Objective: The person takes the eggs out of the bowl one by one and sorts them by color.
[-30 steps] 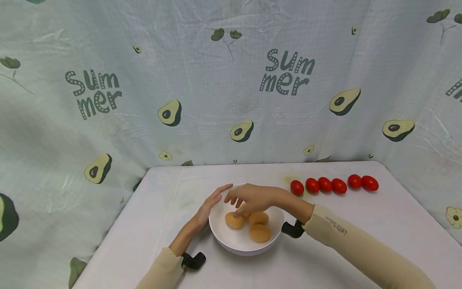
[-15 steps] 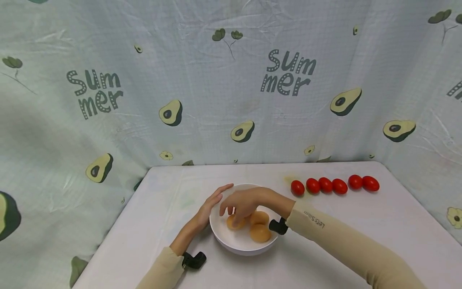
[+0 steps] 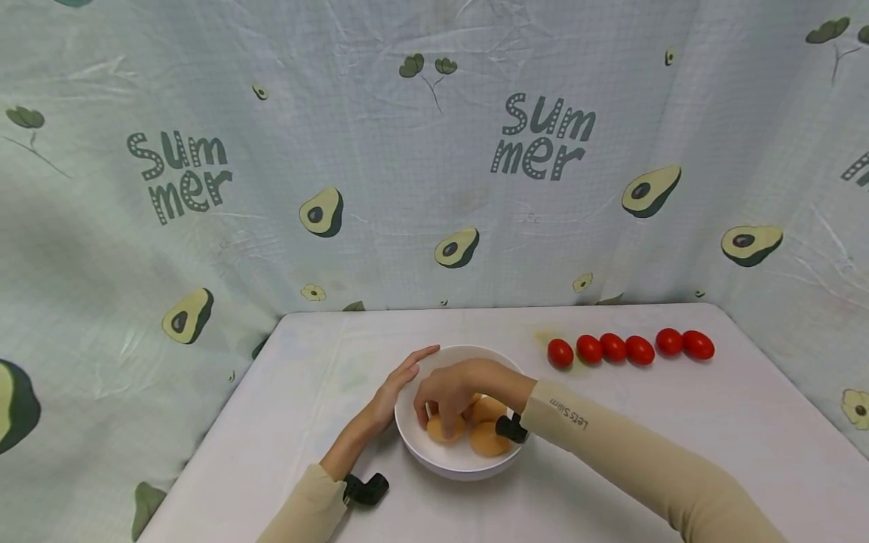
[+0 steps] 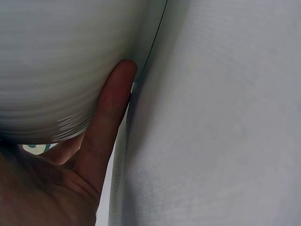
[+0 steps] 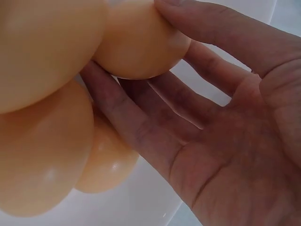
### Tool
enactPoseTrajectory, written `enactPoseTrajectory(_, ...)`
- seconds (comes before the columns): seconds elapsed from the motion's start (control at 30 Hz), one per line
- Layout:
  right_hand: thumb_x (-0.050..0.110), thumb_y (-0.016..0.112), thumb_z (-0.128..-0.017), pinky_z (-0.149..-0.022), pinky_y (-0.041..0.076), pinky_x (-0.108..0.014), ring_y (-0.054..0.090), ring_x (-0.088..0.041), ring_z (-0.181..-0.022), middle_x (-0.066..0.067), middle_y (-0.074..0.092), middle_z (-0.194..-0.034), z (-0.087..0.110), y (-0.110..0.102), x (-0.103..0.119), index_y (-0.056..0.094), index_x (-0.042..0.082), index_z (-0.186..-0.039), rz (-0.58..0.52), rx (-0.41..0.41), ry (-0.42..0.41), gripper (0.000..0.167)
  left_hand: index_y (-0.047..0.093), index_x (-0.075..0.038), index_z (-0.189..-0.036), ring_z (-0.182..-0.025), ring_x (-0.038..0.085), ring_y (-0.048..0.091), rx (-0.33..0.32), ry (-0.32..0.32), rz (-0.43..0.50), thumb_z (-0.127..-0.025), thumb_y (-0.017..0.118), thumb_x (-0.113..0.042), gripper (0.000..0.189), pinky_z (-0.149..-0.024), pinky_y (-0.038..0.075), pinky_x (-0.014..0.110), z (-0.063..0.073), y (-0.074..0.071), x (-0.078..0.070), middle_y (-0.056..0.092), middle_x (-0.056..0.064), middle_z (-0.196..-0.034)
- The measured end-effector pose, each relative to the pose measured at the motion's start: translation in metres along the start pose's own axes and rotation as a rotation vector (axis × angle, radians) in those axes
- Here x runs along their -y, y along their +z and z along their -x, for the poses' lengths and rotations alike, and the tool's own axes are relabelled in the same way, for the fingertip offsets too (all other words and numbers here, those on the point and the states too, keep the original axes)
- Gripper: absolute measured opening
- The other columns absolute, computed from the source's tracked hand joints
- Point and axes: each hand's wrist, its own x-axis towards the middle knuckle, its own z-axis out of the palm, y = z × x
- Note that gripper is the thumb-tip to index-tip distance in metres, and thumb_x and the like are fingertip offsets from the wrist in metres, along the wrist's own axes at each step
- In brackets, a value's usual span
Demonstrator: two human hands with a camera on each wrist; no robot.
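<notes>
A white bowl stands on the table with several light-brown eggs inside, among them one egg near its right wall. My right hand reaches down into the bowl. Thumb and fingers grip the leftmost egg, as the right wrist view shows up close; other eggs lie right beside the fingers. Against the bowl's left outer side rests my left hand, its fingers stretched along the wall. In the left wrist view a straight finger touches the bowl's ribbed-looking outside.
Several small red tomatoes lie in a row at the back right of the white table. Behind the table hangs a pale cloth printed with avocados and lettering.
My right hand has moved left and lower into the bowl, and its fingers have closed round the leftmost egg. The left hand stays against the bowl.
</notes>
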Motion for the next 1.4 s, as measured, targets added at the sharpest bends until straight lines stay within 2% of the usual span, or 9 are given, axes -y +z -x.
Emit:
enactPoseTrajectory(0.27,0.007,0.079,-0.088,-0.068,0.059,-0.027,0.062,-0.012,-0.070,0.006,0.065,-0.101,0.003,-0.003,-0.001,0.074,0.025,-0.109,-0.005,0.022,-0.020,0.028,0.030,-0.011,-0.163,-0.159,0.030,0.024,0.012,-0.006,0.003,-0.112,0.021,-0.032,0.056,-0.129,0.014,0.053,0.001,-0.001,0.002,0.027,0.008,-0.171)
enactPoseTrajectory(0.4,0.007,0.077,-0.087,-0.068,0.057,-0.025,0.062,-0.011,-0.073,0.007,0.064,-0.101,0.006,-0.004,-0.002,0.074,0.026,-0.109,0.007,0.026,-0.043,0.029,0.031,-0.014,-0.163,-0.157,0.028,0.027,0.011,-0.014,-0.003,-0.112,0.021,-0.033,0.055,-0.127,0.022,0.035,0.001,-0.001,0.002,0.028,0.007,-0.171)
enactPoseTrajectory(0.53,0.008,0.077,-0.087,-0.067,0.055,-0.022,0.062,-0.009,-0.076,0.008,0.066,-0.104,0.011,-0.009,-0.002,0.074,0.027,-0.112,0.037,0.004,-0.058,0.032,0.031,-0.014,-0.163,-0.155,0.027,0.030,0.016,-0.015,0.015,-0.112,0.021,-0.031,0.054,-0.117,0.029,0.014,0.000,-0.001,0.002,0.030,0.007,-0.170)
enactPoseTrajectory(0.7,0.005,0.077,-0.087,-0.067,0.055,-0.021,0.062,-0.009,-0.080,0.006,0.066,-0.106,0.020,-0.015,-0.003,0.073,0.024,-0.112,0.025,-0.038,-0.099,0.032,0.030,-0.016,-0.163,-0.152,0.030,0.033,0.023,-0.007,0.035,-0.112,0.019,-0.027,0.053,-0.109,0.035,0.009,0.000,-0.001,0.000,0.028,0.009,-0.170)
enactPoseTrajectory(0.8,0.004,0.076,-0.087,-0.068,0.055,-0.021,0.062,-0.010,-0.084,0.007,0.065,-0.105,0.025,-0.018,-0.006,0.073,0.022,-0.112,0.006,-0.051,-0.135,0.031,0.030,-0.016,-0.163,-0.153,0.032,0.033,0.027,-0.011,0.032,-0.112,0.019,-0.027,0.053,-0.108,0.037,0.009,0.000,-0.001,-0.001,0.027,0.009,-0.171)
enactPoseTrajectory(0.93,0.005,0.076,-0.087,-0.080,0.055,-0.021,0.063,-0.009,-0.092,0.009,0.065,-0.103,0.031,-0.019,-0.011,0.074,0.021,-0.112,0.003,-0.082,-0.172,0.030,0.028,-0.014,-0.164,-0.155,0.031,0.029,0.029,-0.026,0.021,-0.112,0.019,-0.026,0.054,-0.114,0.034,0.014,0.000,-0.001,-0.001,0.025,0.008,-0.171)
enactPoseTrajectory(1.07,0.007,0.074,-0.089,-0.094,0.053,-0.023,0.064,-0.008,-0.099,0.013,0.066,-0.105,0.042,-0.019,-0.016,0.074,0.022,-0.115,-0.018,-0.138,-0.189,0.030,0.030,-0.014,-0.163,-0.158,0.031,0.025,0.012,-0.027,0.005,-0.112,0.019,-0.026,0.054,-0.126,0.024,0.036,-0.001,0.000,-0.001,0.026,0.007,-0.171)
enactPoseTrajectory(1.2,0.009,0.072,-0.092,-0.104,0.052,-0.030,0.064,-0.009,-0.109,0.015,0.068,-0.113,0.061,-0.020,-0.022,0.072,0.018,-0.124,-0.062,-0.203,-0.224,0.032,0.033,-0.015,-0.162,-0.160,0.032,0.020,-0.004,-0.016,0.000,-0.112,0.019,-0.026,0.053,-0.129,0.016,0.054,-0.001,0.001,-0.001,0.026,0.007,-0.171)
enactPoseTrajectory(1.4,0.013,0.068,-0.094,-0.105,0.054,-0.037,0.066,-0.012,-0.116,0.011,0.069,-0.126,0.091,-0.020,-0.037,0.067,0.022,-0.131,-0.139,-0.308,-0.275,0.039,0.031,-0.013,-0.162,-0.161,0.033,0.019,-0.010,-0.016,0.000,-0.112,0.019,-0.027,0.054,-0.130,0.015,0.056,0.000,0.001,-0.001,0.025,0.009,-0.172)
